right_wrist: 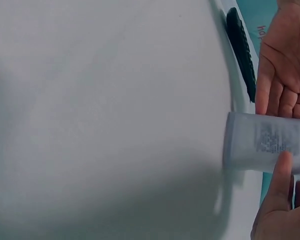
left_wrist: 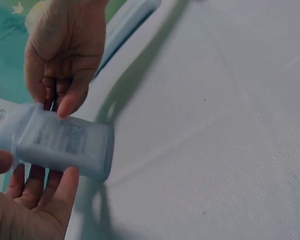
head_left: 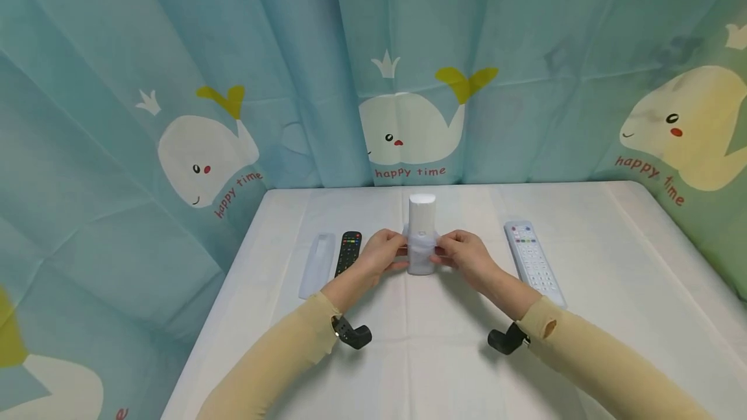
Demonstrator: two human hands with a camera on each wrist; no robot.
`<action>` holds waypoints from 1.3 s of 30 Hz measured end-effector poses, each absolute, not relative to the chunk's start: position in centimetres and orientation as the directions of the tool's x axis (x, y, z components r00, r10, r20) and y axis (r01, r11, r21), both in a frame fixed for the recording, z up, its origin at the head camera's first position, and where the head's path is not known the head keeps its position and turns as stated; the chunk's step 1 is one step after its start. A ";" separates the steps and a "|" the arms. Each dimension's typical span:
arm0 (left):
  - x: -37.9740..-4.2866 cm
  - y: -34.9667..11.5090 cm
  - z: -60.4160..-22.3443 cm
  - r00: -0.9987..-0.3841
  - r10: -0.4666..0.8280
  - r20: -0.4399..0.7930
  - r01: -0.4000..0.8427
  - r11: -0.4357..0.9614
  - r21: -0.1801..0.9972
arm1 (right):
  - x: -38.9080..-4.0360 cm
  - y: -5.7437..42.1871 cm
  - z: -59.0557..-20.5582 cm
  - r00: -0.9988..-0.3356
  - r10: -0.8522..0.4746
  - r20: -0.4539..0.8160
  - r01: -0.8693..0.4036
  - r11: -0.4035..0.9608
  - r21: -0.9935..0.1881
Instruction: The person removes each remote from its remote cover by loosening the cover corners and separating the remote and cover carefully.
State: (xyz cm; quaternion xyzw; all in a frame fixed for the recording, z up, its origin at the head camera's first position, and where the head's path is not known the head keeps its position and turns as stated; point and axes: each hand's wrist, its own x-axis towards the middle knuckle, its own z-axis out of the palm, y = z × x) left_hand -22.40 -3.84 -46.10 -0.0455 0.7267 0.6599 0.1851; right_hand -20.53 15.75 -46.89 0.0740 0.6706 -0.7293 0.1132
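Observation:
A white remote control (head_left: pixel 422 211) stands on end at the table's middle, its lower part inside a translucent silicone cover (head_left: pixel 421 261). Printed text on the remote shows blurred through the cover (left_wrist: pixel 65 142) in the left wrist view. My left hand (head_left: pixel 380 253) pinches the cover's upper edge from the left side. From the right side, my right hand (head_left: pixel 467 255) grips the same edge between thumb and fingers. The cover looks bunched where the hands hold it. In the right wrist view, a fingertip of the right hand (right_wrist: pixel 277 215) lies against the cover.
Left of the hands lie a black remote (head_left: pixel 349 248) and a flat translucent cover (head_left: pixel 318 266). A white remote in a pale blue cover (head_left: pixel 533 261) lies at the right. A whale-print curtain (head_left: pixel 315 50) hangs behind the white-covered table (head_left: pixel 613 264).

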 end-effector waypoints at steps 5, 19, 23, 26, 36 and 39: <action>-22.2 -3.7 -46.1 -0.931 0.200 -0.305 -0.279 0.150 0.949 | -20.7 16.2 -46.3 -0.962 -0.078 -0.262 0.268 -0.081 -0.960; -22.1 -3.5 -46.6 -0.949 0.241 -0.203 -0.145 0.237 0.961 | -22.6 17.5 -43.8 -0.995 -0.083 -0.056 0.037 0.217 -0.976; -22.2 -3.5 -46.6 -0.949 0.243 -0.201 -0.139 0.247 0.959 | -23.7 17.6 -42.4 -0.985 -0.167 0.046 -0.068 0.133 -0.989; -22.1 -3.6 -46.5 -0.951 0.244 -0.191 -0.125 0.263 0.957 | -24.5 17.3 -41.5 -0.970 -0.228 0.085 -0.113 0.114 -0.987; -22.3 -4.1 -46.4 -0.958 0.252 -0.137 -0.016 0.430 0.903 | -25.5 16.4 -40.3 -0.946 -0.306 0.102 -0.160 0.169 -0.973; -22.5 -4.7 -46.1 -0.963 0.259 -0.076 0.096 0.592 0.800 | -25.6 16.4 -40.5 -0.945 -0.312 0.103 -0.158 0.157 -0.975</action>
